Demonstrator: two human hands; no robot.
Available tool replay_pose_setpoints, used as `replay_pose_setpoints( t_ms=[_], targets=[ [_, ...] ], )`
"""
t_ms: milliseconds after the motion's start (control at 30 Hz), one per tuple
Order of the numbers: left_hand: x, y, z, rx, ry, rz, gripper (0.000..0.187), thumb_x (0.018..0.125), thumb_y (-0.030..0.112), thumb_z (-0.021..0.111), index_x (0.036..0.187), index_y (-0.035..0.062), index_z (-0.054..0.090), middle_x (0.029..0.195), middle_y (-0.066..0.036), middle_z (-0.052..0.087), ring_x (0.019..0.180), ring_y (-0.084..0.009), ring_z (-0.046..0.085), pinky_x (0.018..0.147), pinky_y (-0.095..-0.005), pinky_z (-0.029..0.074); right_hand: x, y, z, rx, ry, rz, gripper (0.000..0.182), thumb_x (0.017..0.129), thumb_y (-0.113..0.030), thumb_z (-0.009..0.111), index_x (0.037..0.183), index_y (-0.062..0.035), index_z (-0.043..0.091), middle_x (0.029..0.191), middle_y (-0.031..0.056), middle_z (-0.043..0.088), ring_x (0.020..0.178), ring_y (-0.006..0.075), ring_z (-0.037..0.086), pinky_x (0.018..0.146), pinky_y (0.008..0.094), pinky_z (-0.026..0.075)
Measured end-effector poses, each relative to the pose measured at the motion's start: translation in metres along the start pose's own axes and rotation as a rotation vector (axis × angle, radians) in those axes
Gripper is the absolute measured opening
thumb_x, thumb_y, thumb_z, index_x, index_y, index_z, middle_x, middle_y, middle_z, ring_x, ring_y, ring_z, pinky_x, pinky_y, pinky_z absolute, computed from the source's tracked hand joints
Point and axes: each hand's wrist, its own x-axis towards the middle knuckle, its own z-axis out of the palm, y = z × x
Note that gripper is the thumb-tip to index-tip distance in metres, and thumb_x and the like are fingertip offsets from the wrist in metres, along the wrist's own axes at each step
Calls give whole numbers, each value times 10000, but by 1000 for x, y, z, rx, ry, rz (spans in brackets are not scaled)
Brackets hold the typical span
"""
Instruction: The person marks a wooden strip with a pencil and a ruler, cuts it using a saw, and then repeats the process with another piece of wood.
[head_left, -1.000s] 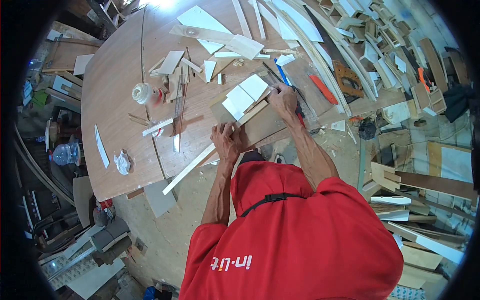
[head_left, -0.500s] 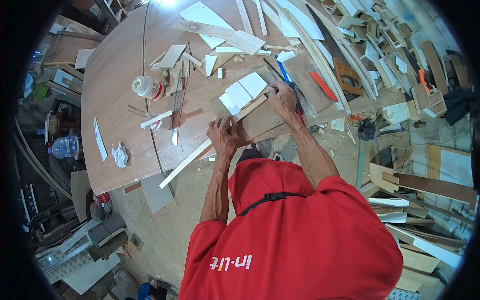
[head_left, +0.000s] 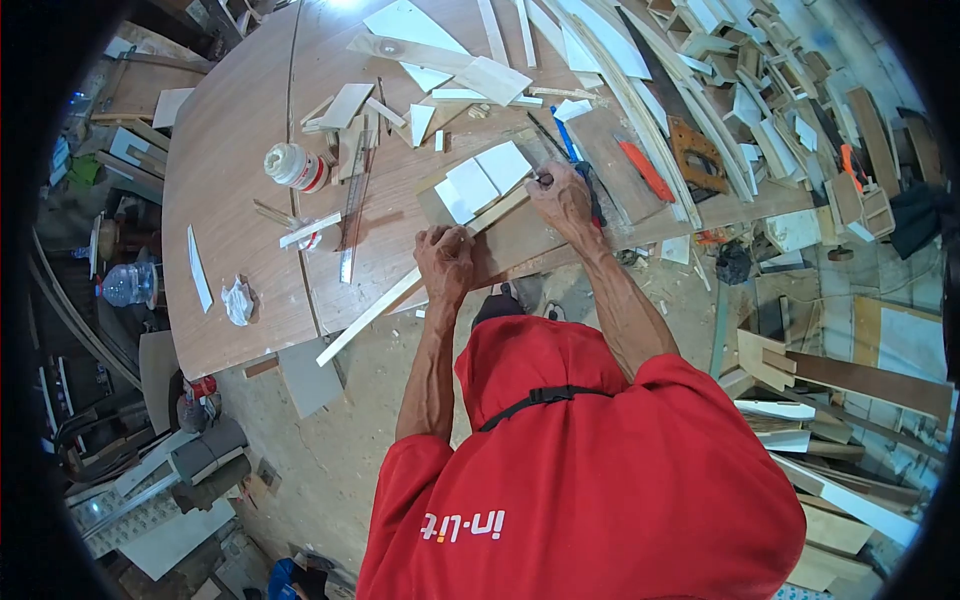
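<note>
A long narrow wood strip runs diagonally past the table's front edge, under my left hand. The fingers of that hand are curled over the strip. My right hand is closed at the strip's upper right end, beside white rectangular pieces lying on a thin brown board. What its fingertips pinch is too small to make out. A blue tool lies just beyond my right hand.
On the wooden table are a white jar, a metal ruler, a crumpled white wad and offcuts. A handsaw and an orange-red piece lie right. Wood scraps are piled beyond.
My right hand has shifted slightly left along the strip's upper end. My left hand has moved slightly up, and its fingers look more bunched. The strip and white pieces have shifted slightly left.
</note>
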Motion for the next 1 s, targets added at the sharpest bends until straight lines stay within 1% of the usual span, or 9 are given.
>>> replay_pose_setpoints(
  t_ms=[100,167,300,367,400,733,833,900,1000],
  targets=[
    [-6,11,-4,135,70,-26,202,755,143,676,956,120,684,968,-64,629,979,-308,532,838,-464,409,-2,-3,-1,16,-6,10,274,806,-258,652,960,-31,650,967,167,641,953,328,608,847,420,480],
    [-14,4,-4,175,89,-29,221,765,153,669,984,130,678,990,-60,624,992,-304,532,841,-464,407,-2,-2,-1,29,51,-34,254,788,-244,666,902,-16,655,828,129,663,819,284,632,780,396,492],
    [-18,-2,-9,218,20,11,232,797,173,646,1027,156,673,1044,-51,607,1006,-295,528,848,-452,404,0,2,2,31,50,-12,232,793,-224,659,901,-19,656,833,124,664,816,276,633,774,393,493],
    [-15,-2,-8,207,17,17,228,804,173,639,1029,158,673,1038,-52,607,1001,-295,526,849,-450,405,-1,0,-3,69,-71,62,200,805,-217,654,924,-57,645,957,134,637,934,305,605,827,408,479],
    [-14,-3,-8,199,14,23,224,811,174,633,1031,160,673,1032,-53,607,997,-296,524,851,-448,406,-1,1,-2,68,-72,63,200,805,-217,654,924,-57,645,957,134,637,934,305,605,827,408,479],
    [-8,-6,-7,164,56,42,215,809,165,659,1023,140,671,1007,-69,594,962,-304,516,829,-430,423,-2,14,2,41,1,-36,161,830,-167,571,936,-73,649,989,145,640,963,328,601,845,421,475],
    [-4,-2,-12,151,11,34,187,814,164,663,998,132,668,989,-67,593,936,-303,514,813,-430,424,-2,14,-1,47,10,-67,179,826,-142,534,937,-71,655,987,151,650,976,339,598,858,425,474],
    [0,2,-16,157,13,70,152,807,149,657,942,85,685,925,-97,618,889,-303,536,799,-413,439,-3,11,-3,39,7,-81,189,821,-132,518,932,-66,657,981,152,656,979,342,598,863,426,474],
    [3,3,-17,153,-40,75,121,807,133,648,914,91,683,913,-86,615,870,-299,532,789,-407,437,-3,9,-8,54,-12,-90,192,820,-135,505,908,-53,655,964,155,661,969,344,600,858,427,475]
  ],
)
